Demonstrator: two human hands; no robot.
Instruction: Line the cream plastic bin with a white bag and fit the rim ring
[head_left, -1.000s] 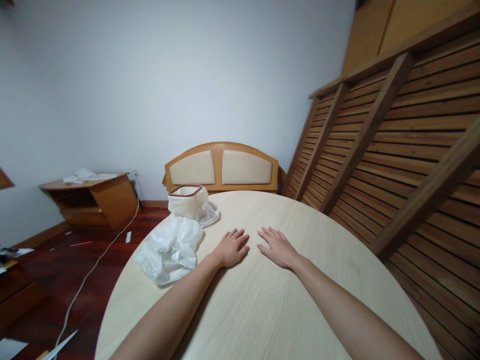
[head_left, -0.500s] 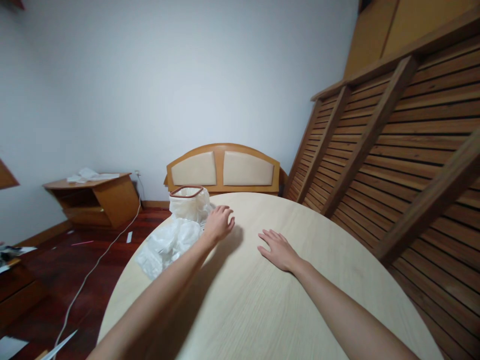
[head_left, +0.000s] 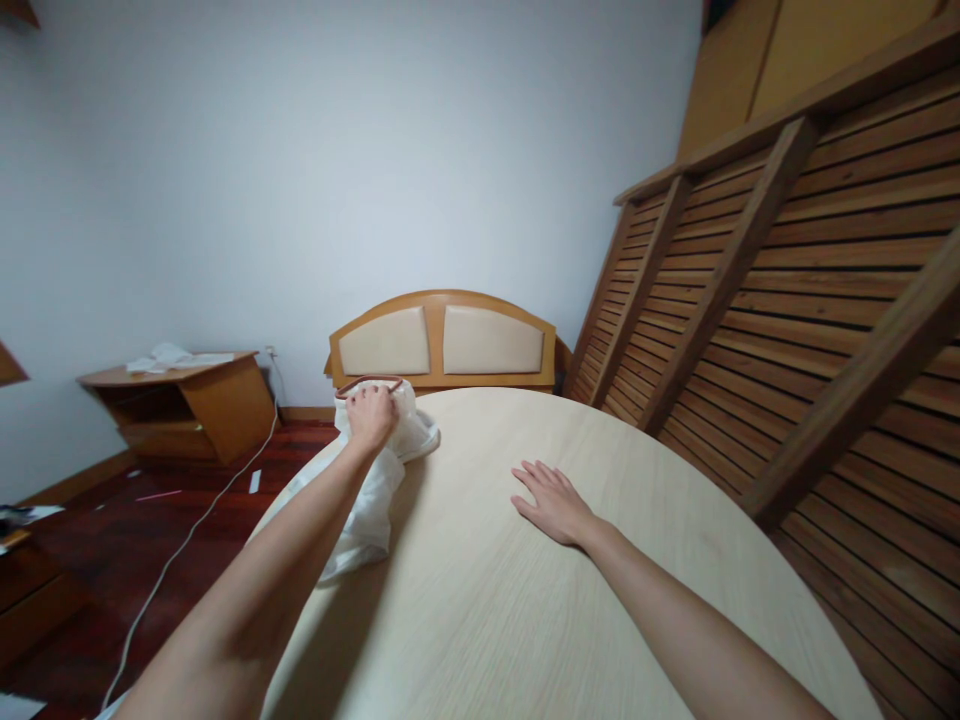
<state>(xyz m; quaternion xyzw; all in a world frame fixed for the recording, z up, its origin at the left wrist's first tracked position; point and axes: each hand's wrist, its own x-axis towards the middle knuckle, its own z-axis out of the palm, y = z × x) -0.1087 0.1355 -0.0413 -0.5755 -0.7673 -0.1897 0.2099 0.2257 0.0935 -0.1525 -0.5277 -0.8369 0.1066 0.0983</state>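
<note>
At the far left of the round table (head_left: pixel 480 600) stands a small trash bin (head_left: pixel 360 380) with a brown square rim and a white plastic liner. My left hand (head_left: pixel 373 412) is closed over the near side of its rim, hiding part of the opening. Loose white plastic bag (head_left: pixel 367 530) spreads over the tabletop below the bin, partly covered by my left forearm. My right hand (head_left: pixel 551 503) lies palm down on the table right of the middle, fingers stretched out, holding nothing.
Behind the table stands a wooden headboard (head_left: pixel 491 340) with cream panels. Slatted wooden frames (head_left: pixel 720 290) lean along the right side. To the left are a low wooden cabinet (head_left: pixel 217 405) with papers on top and a white cable (head_left: pixel 187 530) across the dark red floor.
My left hand has moved left from beside the bin onto its rim and closed there. The loose plastic has shifted. My right hand stays in place on the table.
</note>
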